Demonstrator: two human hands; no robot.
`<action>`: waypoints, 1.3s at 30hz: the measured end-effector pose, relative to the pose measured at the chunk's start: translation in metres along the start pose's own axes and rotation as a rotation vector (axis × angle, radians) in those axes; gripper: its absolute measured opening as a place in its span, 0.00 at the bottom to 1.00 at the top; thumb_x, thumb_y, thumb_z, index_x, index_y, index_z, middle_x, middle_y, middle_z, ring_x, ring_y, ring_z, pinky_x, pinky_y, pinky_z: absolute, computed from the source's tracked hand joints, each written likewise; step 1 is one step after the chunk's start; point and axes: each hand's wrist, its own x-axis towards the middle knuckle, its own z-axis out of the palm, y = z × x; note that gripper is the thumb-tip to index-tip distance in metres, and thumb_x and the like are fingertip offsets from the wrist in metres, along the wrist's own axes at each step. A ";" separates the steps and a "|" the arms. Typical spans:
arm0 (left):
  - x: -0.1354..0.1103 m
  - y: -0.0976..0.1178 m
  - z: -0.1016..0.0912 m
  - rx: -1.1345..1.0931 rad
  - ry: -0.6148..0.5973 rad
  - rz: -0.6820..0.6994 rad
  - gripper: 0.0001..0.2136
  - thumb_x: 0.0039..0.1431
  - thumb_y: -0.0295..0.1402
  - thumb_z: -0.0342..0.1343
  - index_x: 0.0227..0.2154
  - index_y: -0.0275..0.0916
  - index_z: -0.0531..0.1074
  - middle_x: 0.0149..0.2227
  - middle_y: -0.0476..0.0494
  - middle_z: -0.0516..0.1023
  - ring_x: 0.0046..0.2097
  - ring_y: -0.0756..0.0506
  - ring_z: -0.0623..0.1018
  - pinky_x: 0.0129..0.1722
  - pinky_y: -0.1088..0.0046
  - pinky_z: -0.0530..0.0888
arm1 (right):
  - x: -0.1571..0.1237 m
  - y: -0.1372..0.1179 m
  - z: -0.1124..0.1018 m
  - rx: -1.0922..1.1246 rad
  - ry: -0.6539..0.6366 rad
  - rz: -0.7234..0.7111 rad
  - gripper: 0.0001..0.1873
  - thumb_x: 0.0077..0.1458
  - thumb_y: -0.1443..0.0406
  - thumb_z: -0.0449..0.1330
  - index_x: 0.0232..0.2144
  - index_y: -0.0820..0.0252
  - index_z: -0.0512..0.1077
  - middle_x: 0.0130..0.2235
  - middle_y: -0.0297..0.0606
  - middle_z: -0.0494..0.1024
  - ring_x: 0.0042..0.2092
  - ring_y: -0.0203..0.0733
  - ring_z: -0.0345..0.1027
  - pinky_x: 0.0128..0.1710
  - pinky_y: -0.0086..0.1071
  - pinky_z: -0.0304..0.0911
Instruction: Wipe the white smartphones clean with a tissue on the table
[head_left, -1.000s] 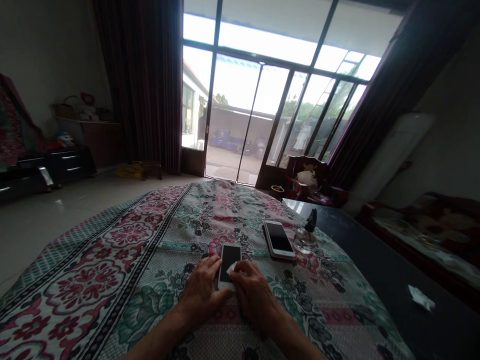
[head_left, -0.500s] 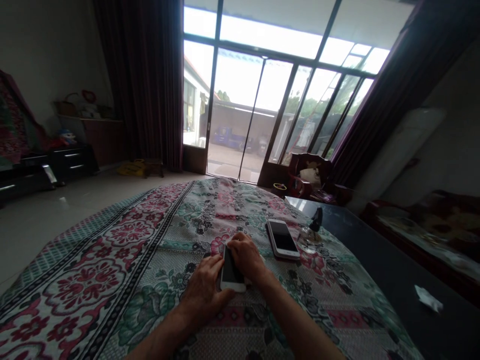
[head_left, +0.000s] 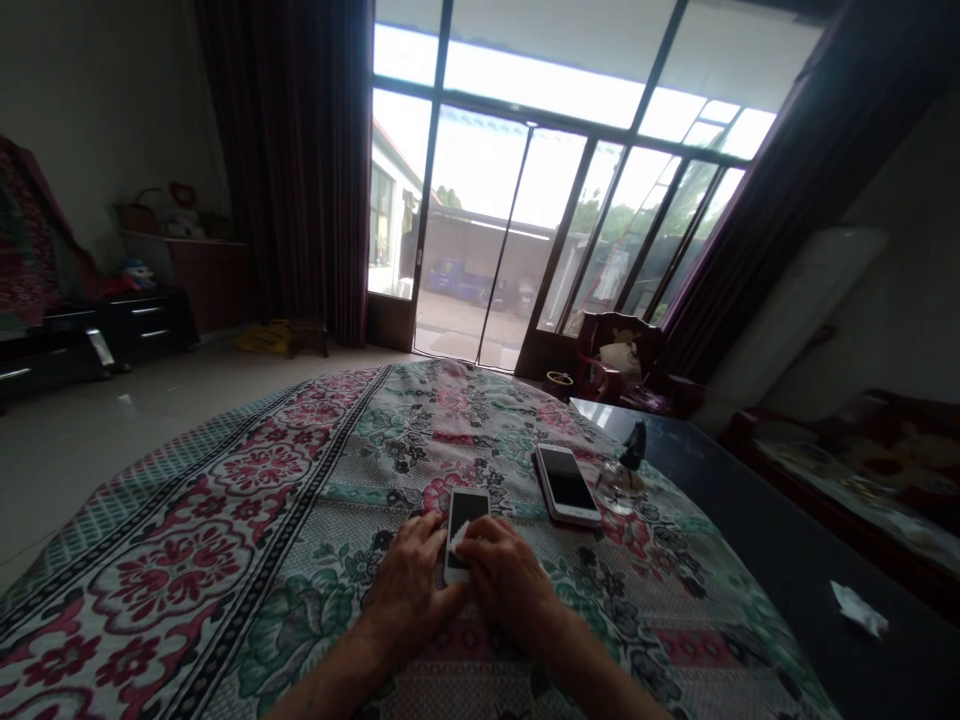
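Note:
A white smartphone (head_left: pixel 468 503) with a dark screen lies face up on the patterned cloth. My left hand (head_left: pixel 409 575) grips it along the left side, with fingers at the edge and thumb near the bottom end. Over the lower half of the screen, my right hand (head_left: pixel 510 575) has its fingers pinched on a small white piece of tissue (head_left: pixel 455 537), pressed against the glass. Much of the tissue is hidden under the fingers. To the right lies a second, larger white phone (head_left: pixel 568 482), and beside it stands a clear spray bottle (head_left: pixel 621 484) with a black top.
The flowered tablecloth (head_left: pixel 255 540) covers the surface around my hands. A dark tabletop (head_left: pixel 720 500) runs along the right, with a crumpled white paper (head_left: pixel 859 608) on it. Farther off are a wooden chair (head_left: pixel 619 350) and glass doors (head_left: pixel 502 250).
My right hand has slid from the phone's top end down toward its lower half, uncovering the upper screen. The white tissue now shows at its fingertips. My left hand stays at the phone's edge.

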 end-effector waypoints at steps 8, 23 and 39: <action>0.001 -0.001 -0.002 -0.011 0.004 0.031 0.24 0.46 0.37 0.64 0.48 0.38 0.74 0.55 0.37 0.72 0.58 0.35 0.68 0.60 0.55 0.65 | 0.063 0.031 0.008 -0.106 0.087 0.110 0.13 0.61 0.71 0.53 0.31 0.58 0.76 0.39 0.38 0.73 0.42 0.39 0.64 0.47 0.32 0.57; 0.003 -0.001 0.000 -0.003 0.066 0.016 0.13 0.45 0.34 0.63 0.37 0.39 0.79 0.49 0.39 0.76 0.54 0.37 0.72 0.57 0.57 0.69 | -0.012 -0.009 0.001 -0.026 -0.020 -0.028 0.10 0.62 0.70 0.52 0.37 0.57 0.73 0.41 0.37 0.72 0.43 0.39 0.62 0.45 0.31 0.59; 0.004 0.008 -0.009 -0.002 -0.005 -0.002 0.16 0.47 0.36 0.64 0.40 0.37 0.79 0.50 0.37 0.76 0.55 0.36 0.70 0.57 0.58 0.68 | 0.062 0.027 0.011 -0.136 0.099 0.157 0.13 0.61 0.71 0.51 0.31 0.58 0.75 0.39 0.39 0.71 0.43 0.41 0.62 0.44 0.32 0.57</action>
